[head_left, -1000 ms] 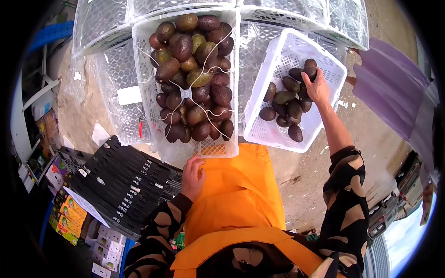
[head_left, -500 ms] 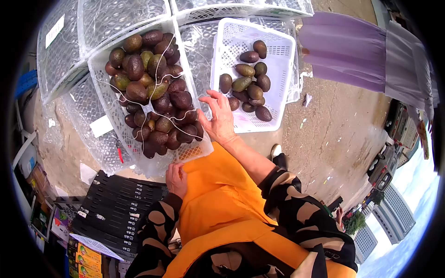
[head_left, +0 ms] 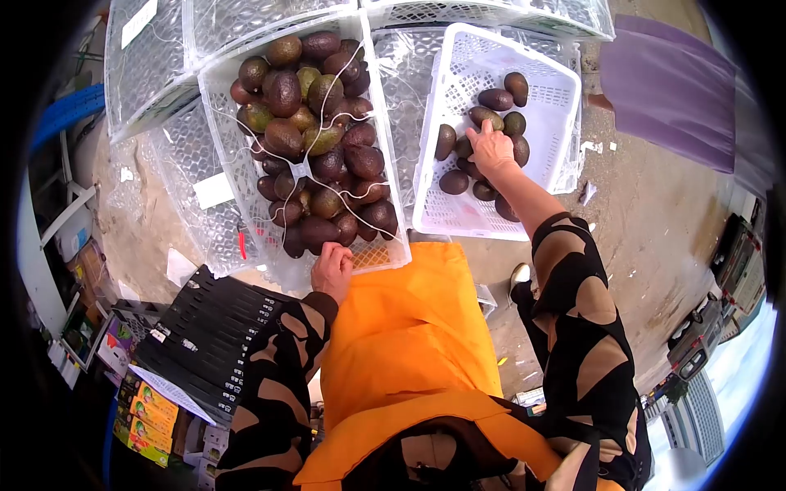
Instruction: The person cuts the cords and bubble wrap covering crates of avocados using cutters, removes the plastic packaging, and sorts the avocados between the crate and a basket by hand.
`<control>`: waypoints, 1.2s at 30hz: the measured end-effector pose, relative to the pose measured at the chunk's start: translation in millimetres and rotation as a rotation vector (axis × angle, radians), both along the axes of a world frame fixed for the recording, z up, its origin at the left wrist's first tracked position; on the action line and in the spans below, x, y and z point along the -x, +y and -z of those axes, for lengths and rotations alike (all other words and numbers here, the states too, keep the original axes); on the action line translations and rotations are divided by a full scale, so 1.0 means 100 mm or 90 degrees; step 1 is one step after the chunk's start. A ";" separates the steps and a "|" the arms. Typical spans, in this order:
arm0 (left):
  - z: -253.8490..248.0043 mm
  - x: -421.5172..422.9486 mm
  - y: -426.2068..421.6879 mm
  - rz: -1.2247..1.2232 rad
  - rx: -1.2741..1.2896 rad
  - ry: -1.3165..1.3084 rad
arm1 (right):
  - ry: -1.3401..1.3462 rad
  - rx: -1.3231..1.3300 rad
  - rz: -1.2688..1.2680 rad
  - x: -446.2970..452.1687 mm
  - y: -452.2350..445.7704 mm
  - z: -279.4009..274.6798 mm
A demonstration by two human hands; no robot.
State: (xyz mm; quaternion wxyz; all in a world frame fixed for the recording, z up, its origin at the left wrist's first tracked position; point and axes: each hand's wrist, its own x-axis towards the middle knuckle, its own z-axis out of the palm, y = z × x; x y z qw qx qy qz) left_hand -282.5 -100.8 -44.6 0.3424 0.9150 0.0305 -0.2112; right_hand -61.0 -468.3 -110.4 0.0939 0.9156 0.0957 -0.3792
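My right hand reaches into the white plastic basket, fingers spread over the avocados there. Its fingertips touch a greenish avocado; the palm side is hidden. Several more avocados, such as a dark one, lie loose around the hand. At the near edge of the left crate, my left hand rests with curled fingers on the rim, just below the piled dark avocados. White cords with a small white connector cross over that pile.
Clear bubble-textured plastic surrounds the crates. A stack of black slatted crates stands at lower left, near yellow printed boxes. A purple cloth hangs at upper right. Vehicles stand farther right on the ground.
My right hand has moved from beside the left crate into the white basket, onto the avocados. My left hand has shifted slightly forward at the crate's near rim. The view has shifted too.
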 end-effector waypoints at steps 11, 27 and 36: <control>0.01 0.01 -0.09 0.069 -0.073 -0.066 | 0.428 -0.734 0.727 0.92 0.81 -1.29; 0.03 0.01 -0.10 0.073 -0.077 -0.069 | -0.392 -0.213 0.398 0.09 -0.05 0.14; -0.03 -0.06 -0.14 0.063 -0.079 -0.078 | -0.217 -0.168 0.603 0.15 0.36 0.24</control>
